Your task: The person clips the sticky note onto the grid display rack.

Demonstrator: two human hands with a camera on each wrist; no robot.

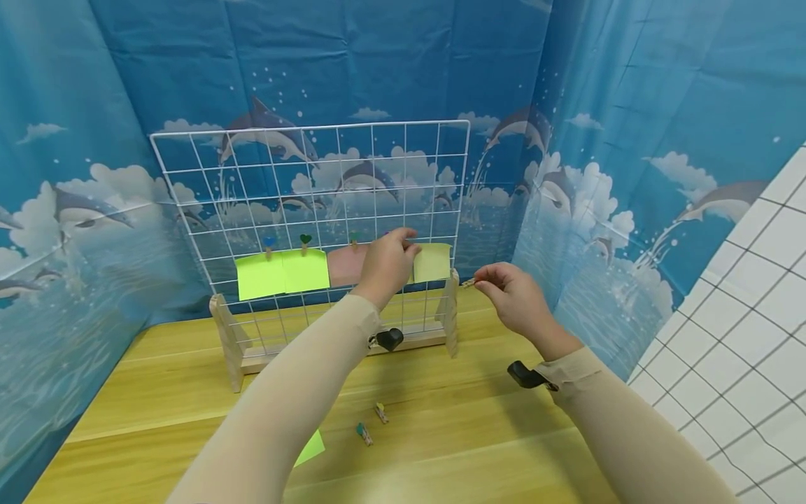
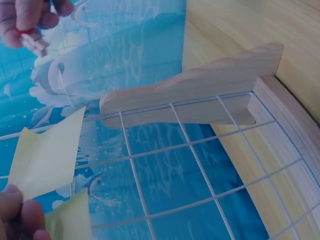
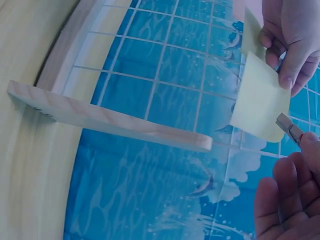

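My left hand pinches the edge of a pale yellow sticky note and holds it at the white wire grid. To the right of the note, my right hand pinches a small wooden clothespin between thumb and fingers, apart from the note. Left along the same row, two bright green notes and a pink note hang under heart-topped clothespins. Behind the left hand, another pale note shows in part in the right wrist view.
Two loose clothespins lie on the wooden table. A green note on the table is partly hidden by the left sleeve. Wooden feet support the grid. A dolphin-print curtain stands behind, with a white gridded panel at right.
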